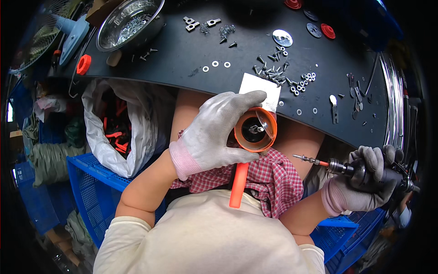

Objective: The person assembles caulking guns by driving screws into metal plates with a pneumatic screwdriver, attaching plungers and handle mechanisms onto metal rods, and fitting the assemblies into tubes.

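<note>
My gloved left hand [219,130] grips an orange round housing [238,137] with a straight orange handle [239,185] pointing toward me. The housing's open mouth faces up and shows a dark inside with a small metal post, and a shiny curved metal piece along one side. Under its far edge lies a white block or card [262,89] at the table edge. Off to the right, my gloved right hand [365,178] is closed round a dark power screwdriver [349,170]. Its bit, with a red sleeve, points left toward the housing without touching it.
On the black table [182,55] lie screws [273,71], nuts [301,84], washers [215,64], a metal disc [282,38] and flat metal pieces [335,109]. A steel bowl [157,11] stands far left. Beside my left arm, a white bag [98,118] of orange parts rests near a blue crate [86,182].
</note>
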Tool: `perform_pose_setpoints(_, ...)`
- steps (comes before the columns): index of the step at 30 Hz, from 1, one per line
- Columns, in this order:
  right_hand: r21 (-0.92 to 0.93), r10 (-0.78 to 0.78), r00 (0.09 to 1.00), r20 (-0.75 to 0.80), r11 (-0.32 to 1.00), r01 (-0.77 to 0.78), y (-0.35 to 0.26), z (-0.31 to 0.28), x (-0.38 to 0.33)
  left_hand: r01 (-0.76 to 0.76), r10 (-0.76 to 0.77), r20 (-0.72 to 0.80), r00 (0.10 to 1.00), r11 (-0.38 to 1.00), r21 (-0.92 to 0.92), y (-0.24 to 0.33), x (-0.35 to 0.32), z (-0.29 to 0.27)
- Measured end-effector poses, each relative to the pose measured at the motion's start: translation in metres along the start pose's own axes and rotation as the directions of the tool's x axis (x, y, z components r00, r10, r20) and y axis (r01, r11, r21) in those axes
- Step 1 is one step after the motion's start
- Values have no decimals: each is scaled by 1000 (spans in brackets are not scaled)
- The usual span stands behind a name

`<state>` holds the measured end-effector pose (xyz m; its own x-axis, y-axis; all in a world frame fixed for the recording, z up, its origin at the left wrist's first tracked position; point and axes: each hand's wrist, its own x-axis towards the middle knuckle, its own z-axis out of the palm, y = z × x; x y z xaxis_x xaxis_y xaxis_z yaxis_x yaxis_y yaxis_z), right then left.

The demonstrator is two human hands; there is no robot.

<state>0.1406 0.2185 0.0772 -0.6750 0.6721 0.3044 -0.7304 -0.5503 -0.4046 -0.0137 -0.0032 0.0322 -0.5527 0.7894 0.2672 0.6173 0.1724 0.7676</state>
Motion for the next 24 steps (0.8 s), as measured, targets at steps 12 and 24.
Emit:
perform_pose_setpoints(12,-83,-110,993,-54,991,105,3,6,0,-255,313,-48,949,845,470,27,10,-6)
perform_pose_setpoints(24,-139,-138,988,-67,982,128,7,7,-1,-308,416,-119,902,810,499,14,-15,-10)
